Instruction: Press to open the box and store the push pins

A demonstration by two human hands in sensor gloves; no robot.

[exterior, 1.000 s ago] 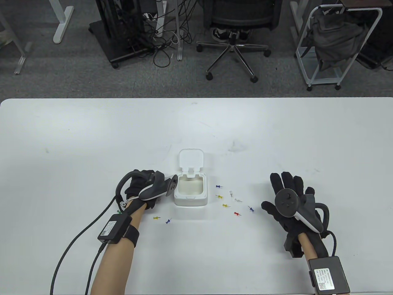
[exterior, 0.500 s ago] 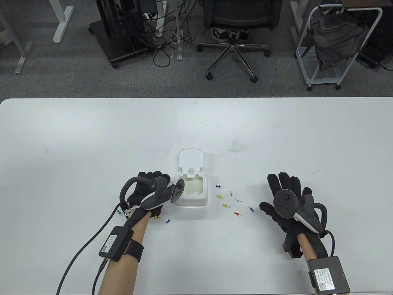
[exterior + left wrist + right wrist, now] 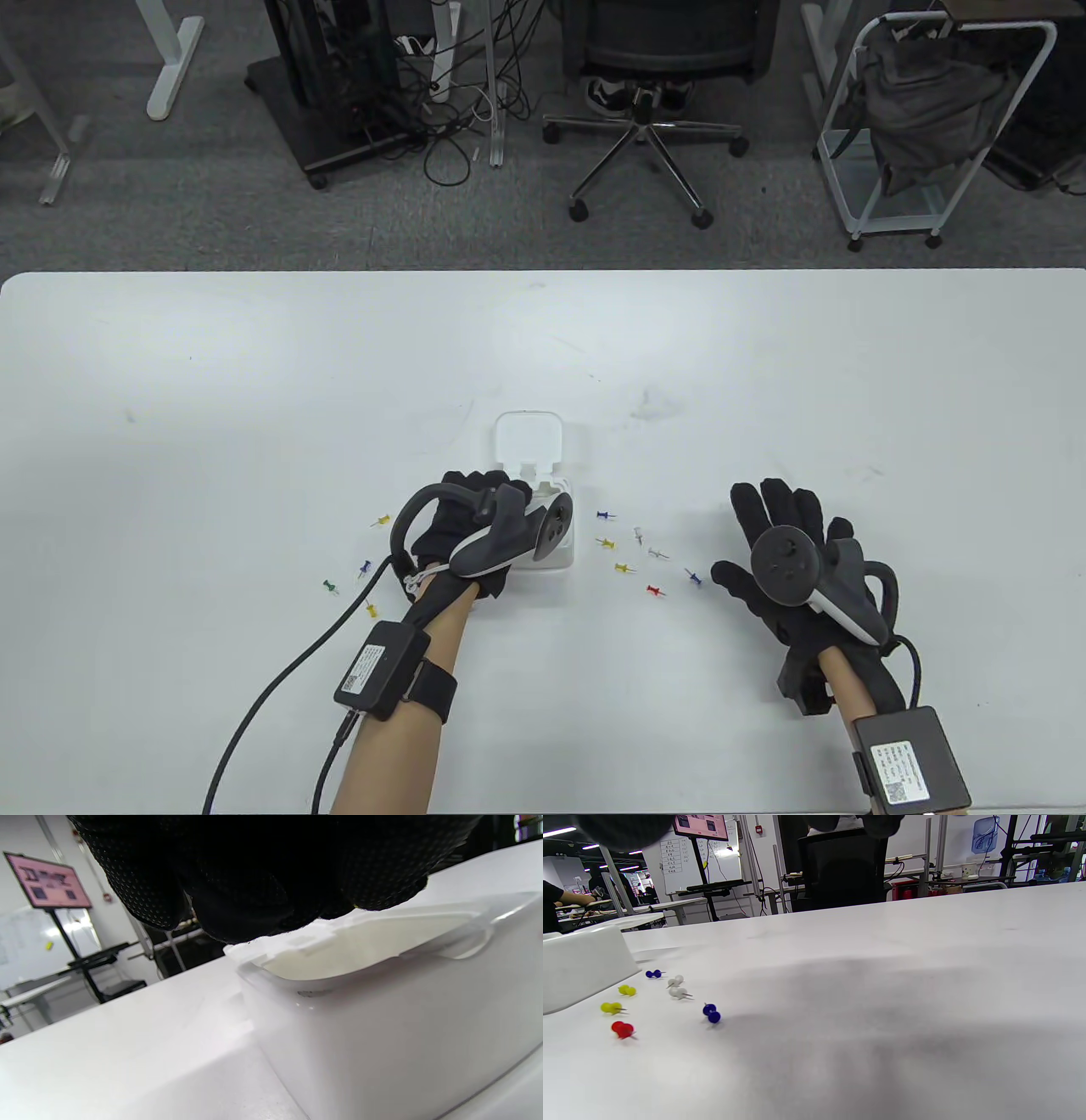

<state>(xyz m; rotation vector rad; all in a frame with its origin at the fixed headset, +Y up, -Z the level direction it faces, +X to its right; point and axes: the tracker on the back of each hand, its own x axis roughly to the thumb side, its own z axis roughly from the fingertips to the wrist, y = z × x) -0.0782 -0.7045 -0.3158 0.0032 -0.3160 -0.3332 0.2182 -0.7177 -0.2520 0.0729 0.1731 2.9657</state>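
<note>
White tabletop (image 3: pixel 254 382) fills most of the scene, with office floor, a chair and a cart beyond its far edge. Next in size are two hands in black gloves, each with a tracker strapped to its back. The left hand (image 3: pixel 475 531) hangs over the near left part of a small white box (image 3: pixel 562 556) at the table's middle; in the left wrist view its fingers (image 3: pixel 237 878) are bunched together just above the box's open mouth. A hint of yellow shows at their edge, but whether they hold a pin cannot be told. The right hand (image 3: pixel 785 543) lies flat on the table well to the right of the box, fingers spread wide, holding nothing. The box itself is already open: its lid (image 3: pixel 529 437) stands tipped back on the far side, and the pale inside looks bare in the part the wrist view shows. Smallest of all are the push pins, which lie in two loose groups on the table. To the right of the box, between it and the right hand, there are seven: two blue, two yellow, two white (image 3: pixel 679 993) and one red (image 3: pixel 652 589). To the left of the box, beside the left forearm, there are four: two yellow, one blue (image 3: pixel 365 566) and one green (image 3: pixel 330 585). Judging by this, the opening step is done and the storing has hardly begun, with eleven pins in sight left to gather.
</note>
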